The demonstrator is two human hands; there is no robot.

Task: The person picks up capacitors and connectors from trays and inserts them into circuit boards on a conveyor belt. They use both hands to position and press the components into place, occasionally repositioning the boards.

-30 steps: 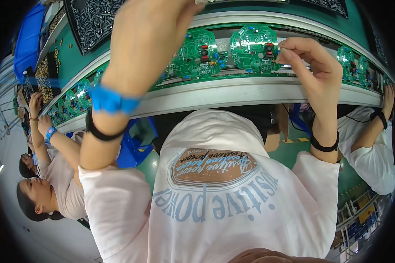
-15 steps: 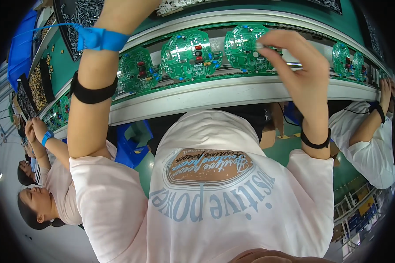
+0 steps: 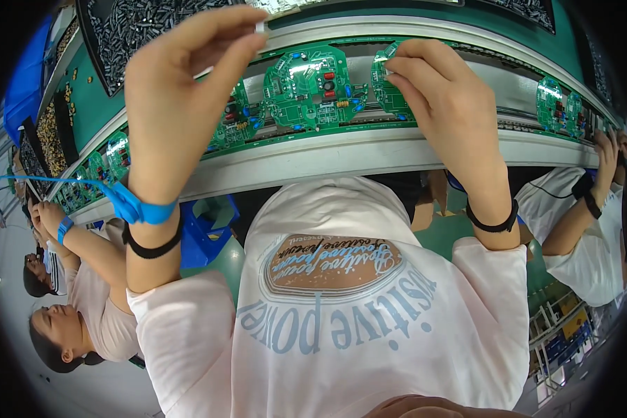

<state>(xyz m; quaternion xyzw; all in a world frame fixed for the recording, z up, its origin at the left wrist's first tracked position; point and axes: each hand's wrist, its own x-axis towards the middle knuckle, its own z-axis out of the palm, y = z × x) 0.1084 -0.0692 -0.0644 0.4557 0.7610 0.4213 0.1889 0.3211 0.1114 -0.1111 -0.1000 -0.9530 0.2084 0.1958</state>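
Observation:
My left hand (image 3: pixel 181 90) is raised over the conveyor rail, its thumb and forefinger pinching a small white component (image 3: pixel 260 28). My right hand (image 3: pixel 447 104) has its fingertips closed at a green circuit board (image 3: pixel 397 97). A pale bit shows between those fingertips, mostly covered by them; the hand also hides the board's right part. Left of it lies another green circuit board (image 3: pixel 292 94) with red, black and blue components. A further circuit board (image 3: pixel 233 125) is partly behind my left hand.
A black tray (image 3: pixel 94 49) of dark components stands at the upper left; white parts (image 3: pixel 285 7) lie beyond the rail (image 3: pixel 313 165). More circuit boards (image 3: pixel 550 104) sit farther right. A co-worker (image 3: pixel 83 313) is at left, another (image 3: pixel 578 230) at right. A blue bin (image 3: pixel 202 237) stands below.
My left hand has come back from the far side into view with a white component. The boards have shifted right. My right hand has moved slightly left, its fingertips now at the board.

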